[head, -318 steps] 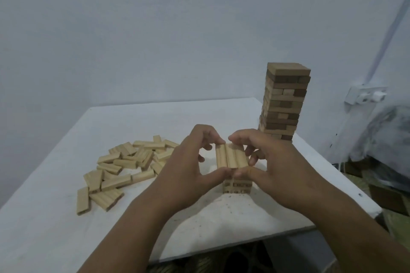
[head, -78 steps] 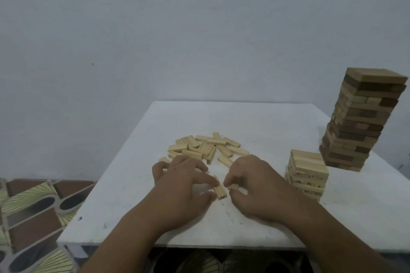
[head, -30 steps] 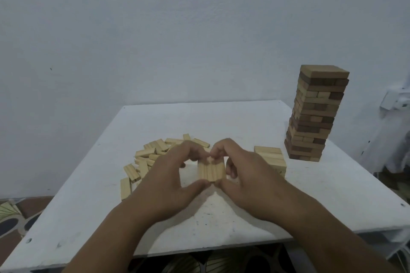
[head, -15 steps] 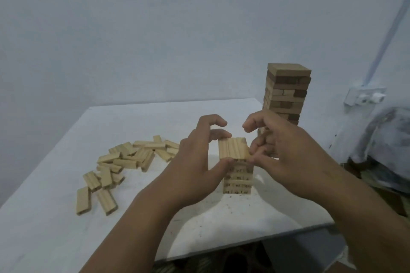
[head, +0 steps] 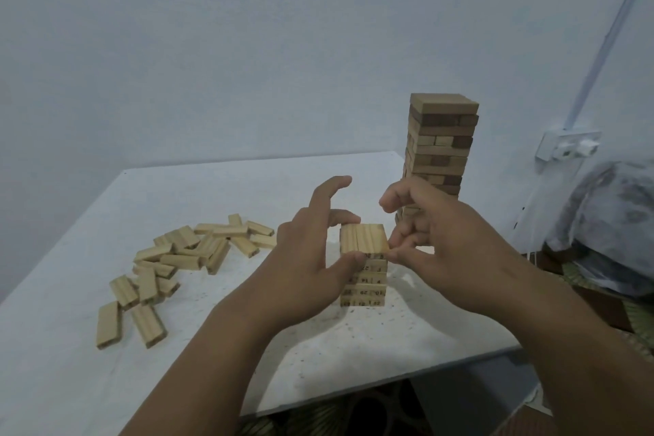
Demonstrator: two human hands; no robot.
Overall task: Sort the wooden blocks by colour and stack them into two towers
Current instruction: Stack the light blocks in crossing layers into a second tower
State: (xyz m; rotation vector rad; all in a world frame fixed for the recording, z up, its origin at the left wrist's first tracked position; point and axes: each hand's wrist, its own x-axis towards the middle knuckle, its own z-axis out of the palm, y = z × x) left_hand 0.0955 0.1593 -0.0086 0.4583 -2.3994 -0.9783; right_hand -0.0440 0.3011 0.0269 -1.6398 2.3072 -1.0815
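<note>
Both hands (head: 371, 244) steadying pale tower (head: 363, 271), block ends numbered, digits mostly blurred

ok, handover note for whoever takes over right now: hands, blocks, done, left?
Left hand: open, thumb against the front edge of the top layer of the light tower, fingers lifted.
Right hand: fingertips on that layer's right edge, holding nothing.
Blocks: light tower stands at centre of the white table, top layer of three just seated. Tall darker tower stands behind it. Loose light blocks lie scattered to the left.
Done: darker tower appears built; light tower a few layers up.
Left: square the top layer, then stack the loose blocks.
</note>
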